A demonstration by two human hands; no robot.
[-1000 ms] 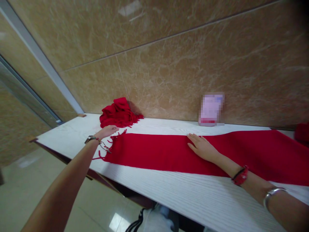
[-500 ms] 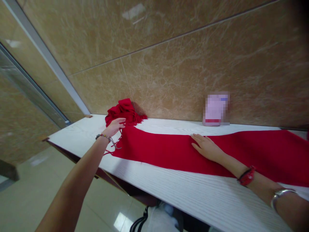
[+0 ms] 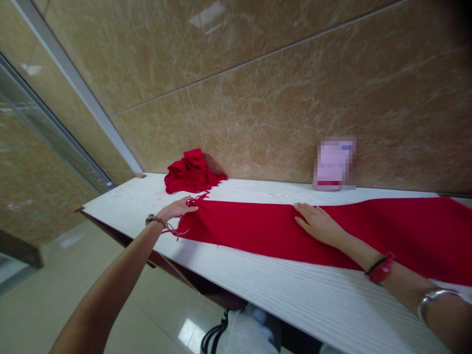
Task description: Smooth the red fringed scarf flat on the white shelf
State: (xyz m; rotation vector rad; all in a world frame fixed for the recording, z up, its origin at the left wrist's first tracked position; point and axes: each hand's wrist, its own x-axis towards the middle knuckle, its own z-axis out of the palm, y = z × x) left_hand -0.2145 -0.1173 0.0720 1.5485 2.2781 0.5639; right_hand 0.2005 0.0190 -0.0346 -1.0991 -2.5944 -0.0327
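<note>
A long red scarf (image 3: 243, 223) with a fringed left end lies spread along the white tabletop. At its far left corner is my left hand (image 3: 179, 208), thumb and fingers closed on the cloth beside the fringe. My right hand (image 3: 317, 224) rests flat on the middle of the scarf near its far edge, fingers stretched out. Behind my left hand, against the wall, sits a crumpled red fringed cloth (image 3: 190, 172). The scarf runs on past the right side of the view, partly under my right forearm.
A pink, pixelated phone-like object (image 3: 334, 164) leans on the brown marbled wall (image 3: 258, 123). The white table (image 3: 236, 265) has its front edge towards me. Below it are a tiled floor (image 3: 155, 305) and light clothing with dark stripes (image 3: 243, 334).
My left hand has come down and nearer, laying the scarf's far left corner flatter, so its far edge now runs straighter. My right hand stays in place. The view has shifted slightly.
</note>
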